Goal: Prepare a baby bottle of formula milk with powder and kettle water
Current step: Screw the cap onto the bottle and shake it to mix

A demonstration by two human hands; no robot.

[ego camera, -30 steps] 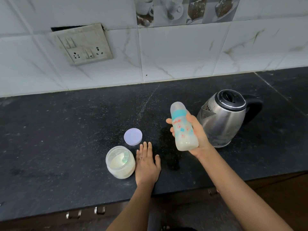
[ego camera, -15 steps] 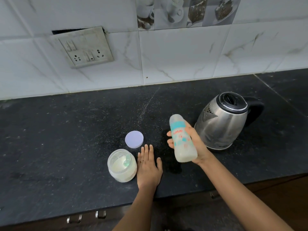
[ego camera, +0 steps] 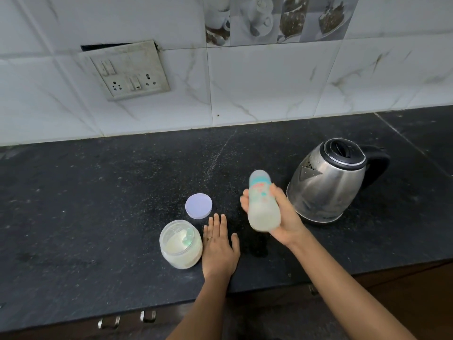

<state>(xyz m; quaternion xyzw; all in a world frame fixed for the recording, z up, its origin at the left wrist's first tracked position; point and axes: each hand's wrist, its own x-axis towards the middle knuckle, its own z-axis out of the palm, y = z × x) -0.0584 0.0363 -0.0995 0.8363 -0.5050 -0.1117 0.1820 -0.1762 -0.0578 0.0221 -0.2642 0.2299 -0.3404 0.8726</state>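
The black stone countertop (ego camera: 98,204) filled the lower half of the view. A white marble-pattern tiled wall (ego camera: 269,89) stood behind it at 12 o'clock. A switch-and-socket plate (ego camera: 127,69) was set into that wall at 11 o'clock.

The stainless-steel electric kettle (ego camera: 328,182) stood upright on the countertop at 2 o'clock from the baby bottle, close to it but apart. Its black lid was down and its handle pointed to 3 o'clock.

The right hand (ego camera: 286,222) gripped the baby bottle (ego camera: 263,204) around its body, fingers curled behind and thumb in front. The bottle was capped, raised off the countertop and tilted, with the cap end toward 11 o'clock. Milky liquid filled its lower part. Its outline was blurred.

The left hand (ego camera: 219,249) lay flat on the countertop, palm down, fingers straight, holding nothing. A ring (ego camera: 209,238) was visible on one finger.

The open formula jar (ego camera: 181,244) stood at 9 o'clock from the left hand, just beside it. It held pale powder and a green scoop (ego camera: 188,235). The jar lid (ego camera: 198,206) lay flat at 1 o'clock from the jar.
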